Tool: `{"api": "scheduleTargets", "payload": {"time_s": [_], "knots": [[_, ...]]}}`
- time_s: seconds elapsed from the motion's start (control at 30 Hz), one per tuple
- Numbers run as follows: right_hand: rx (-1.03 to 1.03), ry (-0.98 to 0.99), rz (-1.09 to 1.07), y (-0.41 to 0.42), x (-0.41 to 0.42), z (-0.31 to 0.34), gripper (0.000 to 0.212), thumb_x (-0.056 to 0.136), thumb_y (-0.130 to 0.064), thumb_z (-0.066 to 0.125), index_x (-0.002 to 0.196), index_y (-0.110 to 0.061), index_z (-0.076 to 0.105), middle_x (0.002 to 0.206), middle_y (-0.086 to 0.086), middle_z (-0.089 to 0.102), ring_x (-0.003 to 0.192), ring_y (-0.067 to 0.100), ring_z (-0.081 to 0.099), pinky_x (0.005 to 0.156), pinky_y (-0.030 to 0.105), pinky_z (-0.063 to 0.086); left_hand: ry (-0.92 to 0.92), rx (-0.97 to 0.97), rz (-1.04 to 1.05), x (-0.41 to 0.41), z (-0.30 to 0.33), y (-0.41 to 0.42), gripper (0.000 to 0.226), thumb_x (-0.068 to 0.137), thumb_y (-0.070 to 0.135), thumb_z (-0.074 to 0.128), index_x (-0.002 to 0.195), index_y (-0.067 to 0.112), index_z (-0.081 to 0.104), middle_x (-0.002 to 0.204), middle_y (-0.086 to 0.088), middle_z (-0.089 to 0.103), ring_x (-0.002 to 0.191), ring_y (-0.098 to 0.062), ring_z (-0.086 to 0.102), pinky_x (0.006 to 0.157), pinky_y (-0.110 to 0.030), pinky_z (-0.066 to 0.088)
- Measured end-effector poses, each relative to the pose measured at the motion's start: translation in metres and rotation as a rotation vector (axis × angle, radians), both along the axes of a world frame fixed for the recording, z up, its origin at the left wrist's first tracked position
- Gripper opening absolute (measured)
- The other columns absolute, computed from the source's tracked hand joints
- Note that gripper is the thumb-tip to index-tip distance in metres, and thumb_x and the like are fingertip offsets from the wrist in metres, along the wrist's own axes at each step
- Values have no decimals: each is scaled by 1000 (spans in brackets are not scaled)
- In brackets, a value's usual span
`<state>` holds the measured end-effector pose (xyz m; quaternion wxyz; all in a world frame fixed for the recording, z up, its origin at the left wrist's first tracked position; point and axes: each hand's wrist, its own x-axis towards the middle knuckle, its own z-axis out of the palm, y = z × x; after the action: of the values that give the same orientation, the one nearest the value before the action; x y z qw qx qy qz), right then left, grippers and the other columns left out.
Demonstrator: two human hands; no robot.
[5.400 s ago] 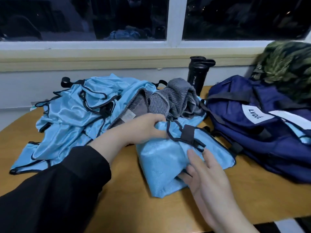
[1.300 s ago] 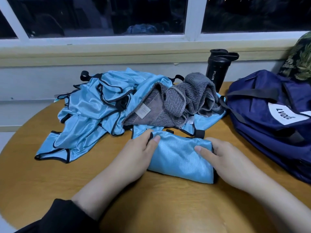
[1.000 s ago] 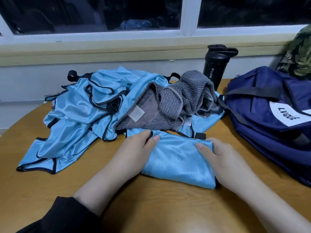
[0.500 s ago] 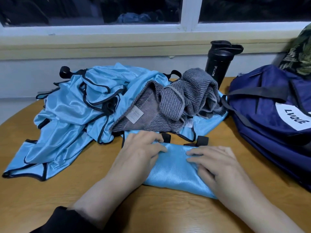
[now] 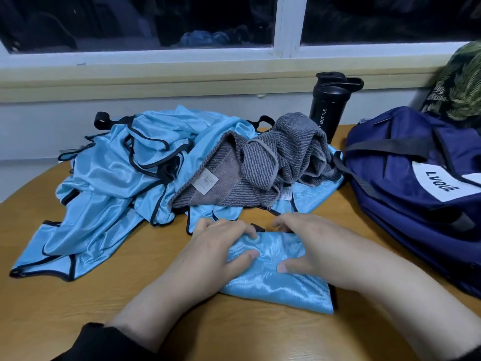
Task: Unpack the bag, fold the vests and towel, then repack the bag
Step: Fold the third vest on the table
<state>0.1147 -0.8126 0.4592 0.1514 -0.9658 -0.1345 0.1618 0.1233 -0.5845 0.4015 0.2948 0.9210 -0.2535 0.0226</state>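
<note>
Right now both hands are working on a folded, shiny light-blue mesh vest with black trim (image 5: 276, 285), which is lying on the round wooden table (image 5: 78, 303) in the lower middle of the frame. The left hand (image 5: 221, 246) is lying on the vest's left end, its fingers bending over the far edge and its thumb pressing down on the cloth, so it is gripping that end. The right hand (image 5: 315, 243) is lying on the right end in the same way, fingers curling over the far edge and thumb pushing into the fabric. The two thumbs are pointing toward each other with a small stretch of puckered cloth between them.

Behind the hands, filling the left and centre of the frame, a loose heap of matching light-blue vests (image 5: 112, 183) is sprawling across the table. A crumpled grey ribbed towel with a white label (image 5: 263, 165) is resting on the right part of that heap. Just behind the towel, in the upper centre-right, a black shaker bottle with white lettering (image 5: 329, 102) is standing upright near the wall. At the right edge a navy blue bag with grey straps and a white patch reading LVQUE (image 5: 406, 168) is sitting on the table, just beside the towel. A green leaf-patterned fabric item (image 5: 460, 82) is showing in the upper right corner behind the bag.
</note>
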Motion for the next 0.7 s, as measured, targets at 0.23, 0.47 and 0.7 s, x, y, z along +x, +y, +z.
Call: {"api": "scheduleTargets", "payload": {"time_s": [0.23, 0.47, 0.7], "knots": [[-98, 211, 59, 13, 5, 13, 58, 82, -49, 78, 131, -35, 52, 116, -10, 62, 105, 16, 60, 90, 35, 52, 179, -51, 123, -6, 6, 1, 67, 84, 68, 61, 145, 53, 38, 142, 33, 43, 136, -1, 32, 113, -29, 30], [464, 213, -24, -1, -11, -5, 12, 87, -23, 78, 92, -19, 67, 95, -1, 74, 85, 14, 71, 73, 34, 54, 374, -401, 146, -11, 24, -2, 46, 92, 39, 71, 135, 45, 55, 119, 32, 66, 113, 14, 58, 101, -14, 45], [844, 196, -298, -9, -33, -8, 63, 65, -38, 91, 115, -46, 54, 124, -11, 63, 102, 4, 65, 86, 27, 54, 564, -812, 83, -16, 52, -23, 50, 84, 10, 75, 127, 34, 66, 115, 7, 74, 108, -16, 70, 93, -33, 58]]}}
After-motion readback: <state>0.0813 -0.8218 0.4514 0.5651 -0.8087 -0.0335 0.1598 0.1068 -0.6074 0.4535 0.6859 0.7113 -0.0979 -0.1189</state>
